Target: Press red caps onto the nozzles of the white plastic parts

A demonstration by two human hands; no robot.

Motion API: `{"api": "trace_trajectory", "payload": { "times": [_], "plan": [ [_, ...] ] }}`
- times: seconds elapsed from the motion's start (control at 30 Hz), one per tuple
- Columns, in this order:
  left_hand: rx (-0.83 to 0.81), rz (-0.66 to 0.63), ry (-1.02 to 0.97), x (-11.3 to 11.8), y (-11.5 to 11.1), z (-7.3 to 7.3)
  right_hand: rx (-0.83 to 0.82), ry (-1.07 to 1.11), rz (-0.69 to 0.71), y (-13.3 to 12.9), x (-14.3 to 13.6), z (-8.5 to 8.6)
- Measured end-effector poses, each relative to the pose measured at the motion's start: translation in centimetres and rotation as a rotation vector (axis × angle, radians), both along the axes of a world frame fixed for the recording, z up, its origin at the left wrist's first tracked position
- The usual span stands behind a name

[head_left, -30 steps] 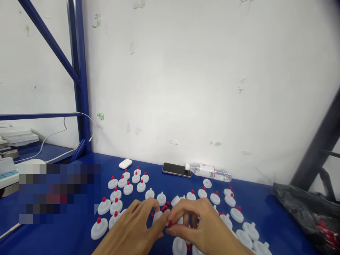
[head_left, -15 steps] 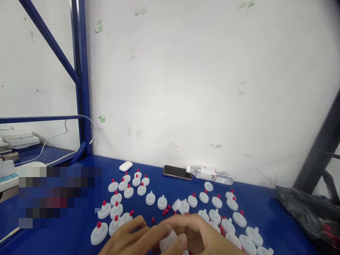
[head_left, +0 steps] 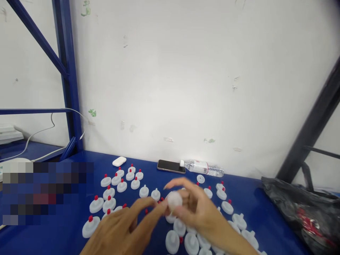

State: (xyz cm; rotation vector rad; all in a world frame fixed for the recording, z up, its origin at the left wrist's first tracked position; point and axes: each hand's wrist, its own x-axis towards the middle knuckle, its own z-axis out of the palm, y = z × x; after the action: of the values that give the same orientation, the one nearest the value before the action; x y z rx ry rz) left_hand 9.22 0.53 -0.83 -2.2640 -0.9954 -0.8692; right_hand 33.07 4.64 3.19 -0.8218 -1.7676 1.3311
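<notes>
A small round translucent white plastic cap (head_left: pixel 175 200) is raised above the blue table. My right hand (head_left: pixel 198 209) pinches it from the right, with the thumb below and the index finger lifted off. From the left, the fingertips of my left hand (head_left: pixel 124 226) close on its edge, slightly blurred. White nozzle caps with red tips (head_left: pixel 91 226) stand in a group beside my left hand. Under and beside my right hand are white caps without red tips (head_left: pixel 172 242). A few loose red tips (head_left: pixel 181 240) lie among them, partly hidden by my hands.
Along the wall lie a white case (head_left: pixel 119 162), a phone (head_left: pixel 171 166) and a clear water bottle (head_left: pixel 203 168). A flat white disc (head_left: pixel 200 179) is before the bottle. A black plastic bag (head_left: pixel 297 209) with red pieces is at the right; a blue post (head_left: pixel 69 71) stands left.
My hands have risen and the white cap now shows between them. My right index finger has lifted away. The whole view has shifted slightly, moving the scene left and up.
</notes>
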Motion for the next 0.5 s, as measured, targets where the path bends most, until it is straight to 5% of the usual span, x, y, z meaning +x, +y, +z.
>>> {"api": "trace_trajectory", "payload": {
  "times": [0.17, 0.33, 0.5],
  "plan": [
    [-0.139, 0.142, 0.14, 0.0, 2.1, -1.7, 0.243, -0.106, -0.362, 2.8, 4.1, 2.3],
    [-0.485, 0.228, 0.356, 0.5, 2.5, -2.4, 0.426, -0.607, -0.705, 4.6, 8.1, 2.7],
    [-0.558, 0.179, 0.422, 0.5, 2.8, -2.3, 0.382, -0.889, -0.739, 5.3, 10.9, 2.1]
  ]
}}
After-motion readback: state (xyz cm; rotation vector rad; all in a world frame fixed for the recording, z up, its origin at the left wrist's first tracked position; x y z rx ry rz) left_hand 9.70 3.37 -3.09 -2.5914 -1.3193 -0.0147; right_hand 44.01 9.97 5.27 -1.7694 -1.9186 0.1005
